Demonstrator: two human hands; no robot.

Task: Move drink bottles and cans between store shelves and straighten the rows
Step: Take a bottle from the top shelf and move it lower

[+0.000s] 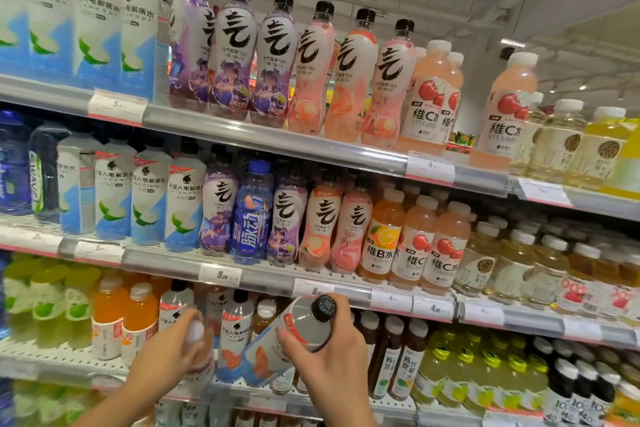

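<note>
The right hand point(325, 354) grips a tilted black-capped bottle point(294, 336) in front of the third shelf point(62, 362), cap toward the camera. Just beside it, the left hand point(166, 357) curls round a white-capped bottle point(195, 331). Two bottles held, one per hand, hands apart.

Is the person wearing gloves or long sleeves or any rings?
No. The left hand and the right hand are both bare, with no gloves, and no rings show. Both forearms are bare too, as far as the picture reaches. No sleeve, watch or bracelet shows.
</note>
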